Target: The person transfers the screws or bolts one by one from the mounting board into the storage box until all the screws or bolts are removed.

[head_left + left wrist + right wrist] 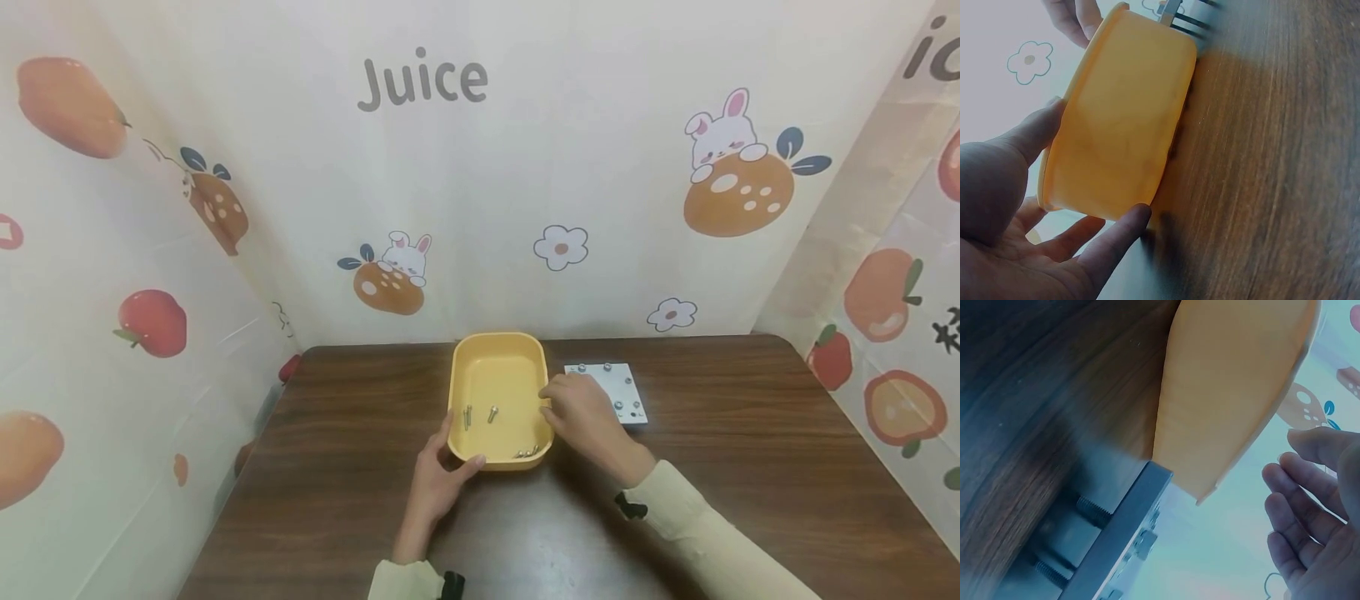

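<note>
A yellow plastic tray stands on the table with several small metal screws lying on its floor. My left hand holds the tray's front left corner, thumb on the front rim and fingers along the left side. In the left wrist view, the tray's outer wall shows between thumb and fingers. At the right rim is my right hand, its fingertips overlapping the edge. The right wrist view shows that hand with bent, spread fingers and nothing between them.
Right of the tray, partly behind my right hand, stands a white plate with several bolts and nuts. Threaded bolt shanks reach down beneath it. The brown wooden table meets a printed curtain at its back edge.
</note>
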Available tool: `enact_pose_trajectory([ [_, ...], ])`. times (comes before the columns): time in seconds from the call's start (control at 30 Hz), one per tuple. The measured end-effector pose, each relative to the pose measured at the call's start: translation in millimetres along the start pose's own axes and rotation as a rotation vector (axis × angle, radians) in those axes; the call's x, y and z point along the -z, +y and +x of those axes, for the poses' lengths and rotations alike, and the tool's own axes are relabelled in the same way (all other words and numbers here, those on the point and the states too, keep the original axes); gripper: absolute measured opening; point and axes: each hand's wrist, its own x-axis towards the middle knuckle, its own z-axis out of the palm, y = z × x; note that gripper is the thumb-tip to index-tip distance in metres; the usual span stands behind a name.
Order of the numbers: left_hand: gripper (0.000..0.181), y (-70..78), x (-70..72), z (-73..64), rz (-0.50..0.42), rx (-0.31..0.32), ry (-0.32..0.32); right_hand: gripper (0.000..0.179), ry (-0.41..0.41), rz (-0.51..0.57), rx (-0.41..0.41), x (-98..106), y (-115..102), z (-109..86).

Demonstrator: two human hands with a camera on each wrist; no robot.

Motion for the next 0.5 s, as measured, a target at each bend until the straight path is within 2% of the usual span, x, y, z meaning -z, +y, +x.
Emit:
enact_pose_trajectory([
  [0.23,0.094,0.5,-0.4,-0.6,-0.003,0.005,0.0,0.018,0.021,0.055,-0.058,4.7,7.6,-8.4],
  [0.5,0.095,-0.5,-0.2,0.3,-0.007,-0.006,0.001,0.022,0.015,0.019,-0.127,11.2,21.2,-21.6],
])
